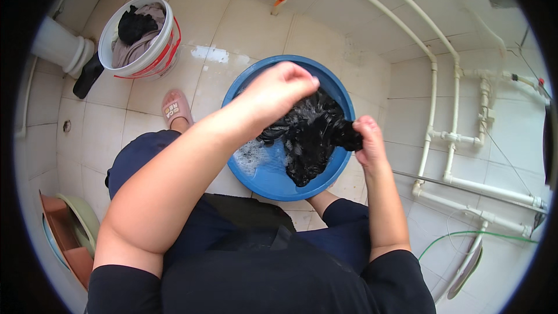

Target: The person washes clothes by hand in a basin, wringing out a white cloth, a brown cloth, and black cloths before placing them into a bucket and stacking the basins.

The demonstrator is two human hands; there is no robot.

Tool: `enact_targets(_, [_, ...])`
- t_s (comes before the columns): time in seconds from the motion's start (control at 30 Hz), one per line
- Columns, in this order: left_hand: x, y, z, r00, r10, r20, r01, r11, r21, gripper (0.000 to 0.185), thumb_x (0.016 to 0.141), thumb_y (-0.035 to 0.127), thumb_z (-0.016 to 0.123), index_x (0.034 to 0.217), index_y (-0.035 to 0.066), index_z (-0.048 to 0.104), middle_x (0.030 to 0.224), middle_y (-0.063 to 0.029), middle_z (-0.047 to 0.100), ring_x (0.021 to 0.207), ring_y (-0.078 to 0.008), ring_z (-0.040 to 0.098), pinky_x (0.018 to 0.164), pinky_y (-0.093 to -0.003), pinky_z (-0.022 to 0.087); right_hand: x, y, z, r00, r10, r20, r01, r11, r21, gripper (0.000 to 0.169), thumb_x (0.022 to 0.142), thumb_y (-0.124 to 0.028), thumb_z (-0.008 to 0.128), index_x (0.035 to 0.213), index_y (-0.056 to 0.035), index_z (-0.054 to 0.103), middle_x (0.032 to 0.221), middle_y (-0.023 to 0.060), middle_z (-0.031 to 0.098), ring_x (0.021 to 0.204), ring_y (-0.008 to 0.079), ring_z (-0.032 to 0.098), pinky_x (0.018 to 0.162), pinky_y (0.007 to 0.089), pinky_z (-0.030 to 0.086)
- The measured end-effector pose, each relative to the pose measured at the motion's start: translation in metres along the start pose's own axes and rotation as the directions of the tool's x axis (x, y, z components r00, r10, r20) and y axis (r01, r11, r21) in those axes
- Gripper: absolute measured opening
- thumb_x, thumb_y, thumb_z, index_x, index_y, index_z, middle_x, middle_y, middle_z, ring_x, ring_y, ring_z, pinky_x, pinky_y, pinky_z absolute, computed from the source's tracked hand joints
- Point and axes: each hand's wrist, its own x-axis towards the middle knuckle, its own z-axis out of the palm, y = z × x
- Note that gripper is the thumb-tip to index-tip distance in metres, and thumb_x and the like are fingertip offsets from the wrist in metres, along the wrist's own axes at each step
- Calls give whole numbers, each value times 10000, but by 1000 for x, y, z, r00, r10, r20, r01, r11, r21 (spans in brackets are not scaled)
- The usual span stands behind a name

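A wet black garment (310, 144) lies bunched in a round blue plastic basin (274, 194) on the tiled floor. Shallow water with white suds (250, 157) shows at the basin's lower left. My right hand (369, 139) grips a bunched end of the garment over the basin's right rim. Above the basin's upper part, my left hand (290, 83) has its fingers curled and is slightly blurred. Whether cloth is held under those fingers is hidden.
A white bucket (172, 48) of grey and black clothes stands at upper left beside a thick white pipe (61, 46). My pink slipper (175, 107) is left of the basin. Stacked basins (74, 226) lean at lower left. White water pipes (433, 96) run along the right wall.
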Motion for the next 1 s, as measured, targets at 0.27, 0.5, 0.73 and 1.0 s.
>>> enact_targets(0.27, [-2,-41,39,975,176,138,-201,418,886,881,570,421,761,1259,13,393,1339,-224,300,1182,-333,394,954,-373,372,-98,-145,69,930,-262,258,97,851,515,84,803,-96,498,867,-42,496,892,114,581,885,255,579,843,409,465])
enact_targets(0.5, [-11,-23,48,979,174,102,-192,960,206,385,772,228,624,1081,14,539,1007,-129,596,954,-211,551,838,-313,422,-72,-142,103,775,-384,502,166,890,425,336,873,-191,482,1166,-28,450,1122,117,543,1019,223,536,844,382,452])
enact_targets(0.73, [-19,-5,20,962,176,209,-92,929,-359,223,859,208,541,1019,53,540,942,-46,589,862,-140,587,705,-316,506,-4,36,17,929,-108,354,254,881,-399,888,667,-261,741,1352,-56,215,1300,139,378,1142,266,429,939,366,363])
enact_targets(1.0, [-23,23,14,903,314,292,-66,776,-628,337,908,253,437,1136,13,504,1083,-137,577,977,-247,581,809,-400,498,20,127,77,951,-87,297,204,897,-391,575,664,-166,733,1161,-13,488,1169,114,517,1098,222,466,930,319,362])
